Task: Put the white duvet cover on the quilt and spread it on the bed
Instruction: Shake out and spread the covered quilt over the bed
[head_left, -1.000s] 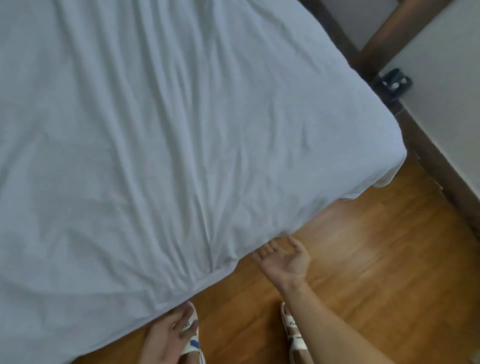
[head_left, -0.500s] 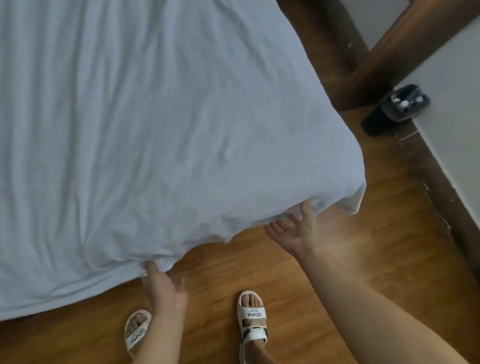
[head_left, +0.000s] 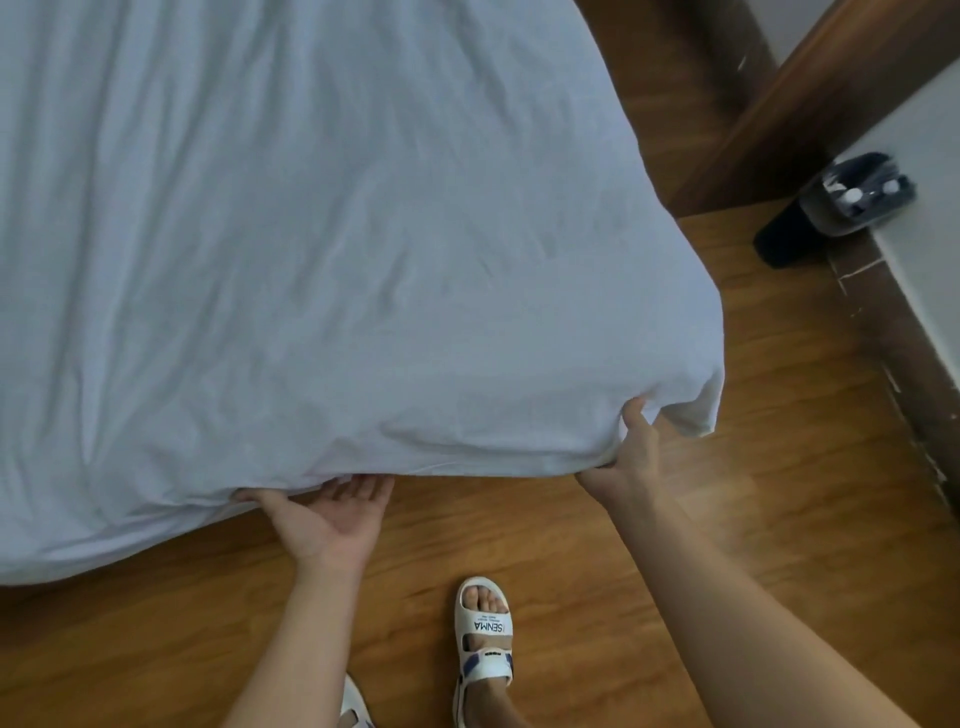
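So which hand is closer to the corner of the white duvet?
The right hand. Its thumb lies against the white duvet beside the hanging corner; the left hand is palm-up further along the edge.

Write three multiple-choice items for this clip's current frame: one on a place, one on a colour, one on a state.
1. Where is the dark object?
A. on the bed
B. on the floor by the wall
C. in a hand

2. What colour is the duvet cover?
A. white
B. red
C. black

3. What is the right hand doing?
A. hanging idle
B. gripping the cover's edge near the corner
C. touching a sandal

Key: 1 B, it lies against the skirting; 2 A, the cloth is plain white; 3 B, thumb on top, fingers beneath the hem. The left hand lies palm up at the edge.
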